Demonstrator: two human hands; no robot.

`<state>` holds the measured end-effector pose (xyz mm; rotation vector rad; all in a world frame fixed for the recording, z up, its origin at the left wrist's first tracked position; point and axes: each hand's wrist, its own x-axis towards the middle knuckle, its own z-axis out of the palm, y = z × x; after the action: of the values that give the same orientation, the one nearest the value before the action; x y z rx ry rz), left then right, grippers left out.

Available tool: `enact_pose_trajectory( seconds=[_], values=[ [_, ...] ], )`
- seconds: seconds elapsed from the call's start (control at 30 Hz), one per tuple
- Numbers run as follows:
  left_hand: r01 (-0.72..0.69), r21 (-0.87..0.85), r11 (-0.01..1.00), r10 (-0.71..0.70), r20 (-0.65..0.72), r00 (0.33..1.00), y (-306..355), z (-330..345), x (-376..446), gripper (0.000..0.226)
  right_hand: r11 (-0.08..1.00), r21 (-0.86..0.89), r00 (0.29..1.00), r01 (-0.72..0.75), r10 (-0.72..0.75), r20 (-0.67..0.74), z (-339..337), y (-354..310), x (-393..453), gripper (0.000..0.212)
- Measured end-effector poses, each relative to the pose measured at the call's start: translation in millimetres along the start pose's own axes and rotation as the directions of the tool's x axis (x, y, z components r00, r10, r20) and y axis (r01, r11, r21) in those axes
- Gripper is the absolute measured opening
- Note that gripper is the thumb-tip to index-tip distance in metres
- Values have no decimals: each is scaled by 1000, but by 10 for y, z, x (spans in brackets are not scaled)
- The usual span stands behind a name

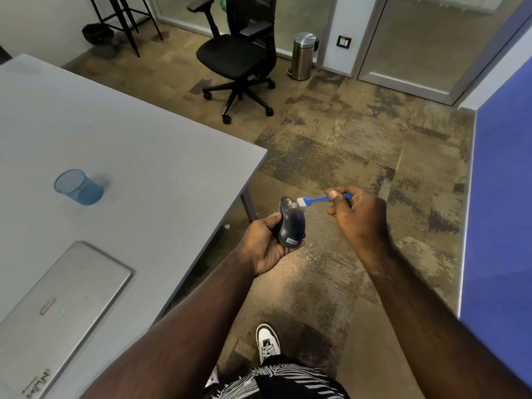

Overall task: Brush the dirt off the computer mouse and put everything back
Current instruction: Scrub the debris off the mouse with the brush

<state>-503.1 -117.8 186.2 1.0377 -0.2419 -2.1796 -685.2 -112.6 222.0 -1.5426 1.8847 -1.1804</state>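
My left hand [266, 244] grips a dark computer mouse [290, 223] over the floor, just right of the table's corner. Light specks of dirt sit on the mouse's far end. My right hand [355, 216] pinches the handle of a small blue brush [318, 200]. The brush's white bristle head touches the dirty far end of the mouse. Fine dirt lies scattered on the carpet below the mouse.
A grey table [144, 156] fills the left side, bearing a blue mesh pen cup [77, 187] and a shut silver laptop [57, 312]. A black office chair [239, 53] and a steel pedal bin [303, 56] stand farther off. A blue partition [503, 211] runs along the right.
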Motion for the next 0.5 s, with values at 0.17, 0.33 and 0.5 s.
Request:
enact_pose_trajectory(
  seconds=[0.17, 0.33, 0.5],
  values=[
    [5, 25, 1000, -5, -3, 1000, -11, -10, 27, 40, 997, -80, 997, 12, -6, 71, 58, 15, 51, 14],
    [23, 8, 1000, -23, -10, 1000, -24, -18, 28, 40, 998, -19, 999, -52, 52, -4, 41, 42, 193, 11],
    [38, 42, 998, -37, -18, 999, -12, -23, 21, 37, 988, -138, 997, -71, 76, 32, 81, 63, 180, 16]
  ],
)
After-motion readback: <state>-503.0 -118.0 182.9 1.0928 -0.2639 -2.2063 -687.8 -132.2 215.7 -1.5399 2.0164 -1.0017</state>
